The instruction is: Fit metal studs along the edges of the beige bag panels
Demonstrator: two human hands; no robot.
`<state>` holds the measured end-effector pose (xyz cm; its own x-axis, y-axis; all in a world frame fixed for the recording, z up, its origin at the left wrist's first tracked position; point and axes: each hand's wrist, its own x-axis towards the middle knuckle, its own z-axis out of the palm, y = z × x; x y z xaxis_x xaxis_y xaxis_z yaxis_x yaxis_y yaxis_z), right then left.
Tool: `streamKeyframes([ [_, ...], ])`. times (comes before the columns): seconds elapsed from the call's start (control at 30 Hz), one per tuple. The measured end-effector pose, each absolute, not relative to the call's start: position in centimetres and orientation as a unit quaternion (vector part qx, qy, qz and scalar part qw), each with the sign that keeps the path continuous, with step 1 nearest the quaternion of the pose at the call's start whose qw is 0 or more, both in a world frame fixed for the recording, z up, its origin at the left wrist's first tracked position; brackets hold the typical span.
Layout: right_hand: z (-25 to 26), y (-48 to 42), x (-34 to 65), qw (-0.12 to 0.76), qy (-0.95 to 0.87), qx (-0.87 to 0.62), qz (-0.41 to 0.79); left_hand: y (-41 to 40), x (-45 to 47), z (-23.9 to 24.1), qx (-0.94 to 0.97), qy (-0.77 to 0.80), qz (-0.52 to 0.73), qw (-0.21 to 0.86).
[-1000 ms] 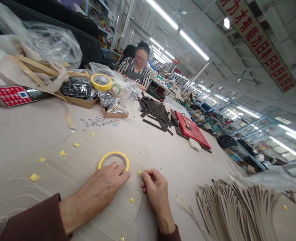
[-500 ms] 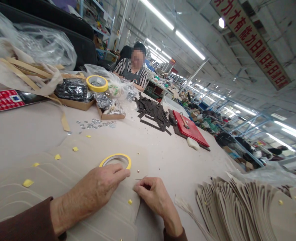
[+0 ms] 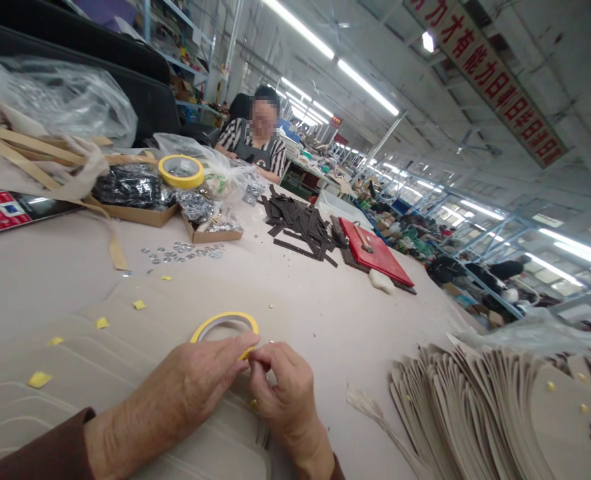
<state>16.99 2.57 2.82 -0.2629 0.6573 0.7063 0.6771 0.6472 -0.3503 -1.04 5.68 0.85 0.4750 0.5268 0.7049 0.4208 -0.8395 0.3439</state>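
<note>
My left hand [image 3: 190, 380] is closed on a roll of yellow tape [image 3: 224, 319], its fingers along the roll's near side. A bit of yellow shows at the fingertips. Right beside them, the thumb and fingers of my right hand [image 3: 288, 393] are pinched together; whatever they hold is hidden. Beneath both hands lie overlapping beige pieces [image 3: 140, 333] with curved edges. Small yellow tape squares [image 3: 39, 380] are stuck along them in a row. A tiny brass-coloured stud [image 3: 271, 307] sits beyond the roll.
At right stands a fanned stack of beige pieces [image 3: 455, 407]. Farther back lie dark strips [image 3: 300, 223], a red board [image 3: 375, 253] bearing a hammer [image 3: 363, 239], metal discs [image 3: 183, 252], boxes of parts [image 3: 215, 235] and another tape roll [image 3: 181, 175]. A person [image 3: 255, 140] sits across the table.
My right hand has moved left, up to my left fingertips and the tape roll. A thin sliver that stuck out of its pinch is now out of sight. The view has shifted slightly.
</note>
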Motion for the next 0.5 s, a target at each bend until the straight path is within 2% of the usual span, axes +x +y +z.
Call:
streamKeyframes([
  [0.13,2.3,2.7,16.8,0.436,-0.785,-0.433,-0.082,5.4,-0.9,0.7,0.854,0.294,0.414,0.118],
  [0.27,2.7,2.2,16.2,0.471,-0.747,-0.469,-0.028,5.5,-0.8,0.8,0.845,0.288,0.431,0.135],
  [0.33,3.2,2.0,15.8,0.480,-0.690,-0.535,0.090,5.5,-0.5,1.1,0.845,0.289,0.433,0.122],
  [0.43,4.3,2.4,15.7,0.483,-0.509,-0.626,0.341,5.2,-0.2,1.6,0.835,0.283,0.456,0.120],
  [0.5,4.9,3.2,16.5,0.491,-0.409,-0.642,0.424,5.0,-0.1,1.7,0.825,0.272,0.480,0.119],
])
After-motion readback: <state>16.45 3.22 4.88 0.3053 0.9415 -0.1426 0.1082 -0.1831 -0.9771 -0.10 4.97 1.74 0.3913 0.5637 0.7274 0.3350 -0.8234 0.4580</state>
